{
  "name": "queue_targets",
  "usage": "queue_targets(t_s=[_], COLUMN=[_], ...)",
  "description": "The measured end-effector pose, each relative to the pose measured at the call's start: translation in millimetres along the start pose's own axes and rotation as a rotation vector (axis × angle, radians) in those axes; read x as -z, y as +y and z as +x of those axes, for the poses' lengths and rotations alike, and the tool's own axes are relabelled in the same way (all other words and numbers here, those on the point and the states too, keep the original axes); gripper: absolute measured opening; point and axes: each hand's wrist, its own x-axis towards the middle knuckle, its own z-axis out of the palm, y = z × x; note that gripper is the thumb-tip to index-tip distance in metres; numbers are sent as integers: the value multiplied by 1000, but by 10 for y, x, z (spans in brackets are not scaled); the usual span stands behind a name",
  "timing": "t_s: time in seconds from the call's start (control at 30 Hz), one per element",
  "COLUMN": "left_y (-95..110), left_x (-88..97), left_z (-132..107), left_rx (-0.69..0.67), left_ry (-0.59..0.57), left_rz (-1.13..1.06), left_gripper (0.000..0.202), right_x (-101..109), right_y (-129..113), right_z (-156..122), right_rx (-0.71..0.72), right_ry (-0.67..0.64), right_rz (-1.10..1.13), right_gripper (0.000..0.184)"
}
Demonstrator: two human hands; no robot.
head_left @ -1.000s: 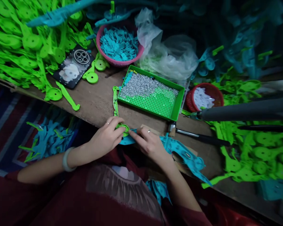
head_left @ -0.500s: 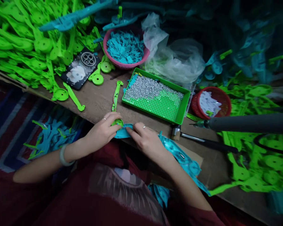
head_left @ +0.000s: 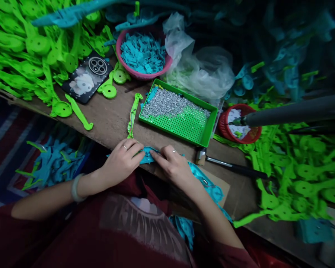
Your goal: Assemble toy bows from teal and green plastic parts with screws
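My left hand (head_left: 122, 158) is closed with curled fingers on one end of a long blue plastic part (head_left: 147, 156) at the table's front edge. Thumb and forefinger of my right hand (head_left: 174, 165) press on the same part from the other side. Both palms hide much of it. A slim green plastic part (head_left: 133, 115) lies just beyond my left hand, its near end covered by the fingers. Under and beside my right forearm rests a larger blue plastic shell (head_left: 208, 182), with a small metallic piece in it.
A green tray (head_left: 173, 134) of small metal screws stands beyond my hands. Near it are a hammer (head_left: 234, 166), a red basket (head_left: 225, 128), a pink bowl (head_left: 120, 56) of blue pieces and a phone (head_left: 85, 80). A screwdriver-like tool (head_left: 281, 109) hangs at right. Green parts (head_left: 30, 56) pile up at both sides.
The view has shifted, so the table's things appear further left. My left hand now covers the green part's round end, which showed before. Both hands stay on the blue part.
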Motion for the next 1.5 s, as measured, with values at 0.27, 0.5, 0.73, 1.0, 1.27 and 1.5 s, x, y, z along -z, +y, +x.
queue_targets(t_s=[0.27, 0.5, 0.73, 1.0, 1.27, 1.5], left_y=[-13, 139, 140, 112, 53, 99], left_x=[73, 45, 83, 73, 67, -33], left_z=[90, 109, 195, 410, 430, 484], left_rx=[-86, -132, -225, -353, -361, -378], left_ry=[-168, -94, -254, -325, -350, -324], left_rz=[12, 249, 264, 195, 202, 110], left_gripper=[15, 21, 33, 9, 17, 18], right_x=[155, 136, 142, 170, 219, 222], right_y=[115, 196, 217, 212, 188, 175], right_z=[-208, -351, -389, -384, -337, -370], right_rx=[6, 45, 68, 93, 111, 56], right_ry=[6, 30, -56, -19, -57, -186], right_rz=[30, -44, -97, -100, -156, -62], right_gripper=[29, 26, 34, 28, 26, 22])
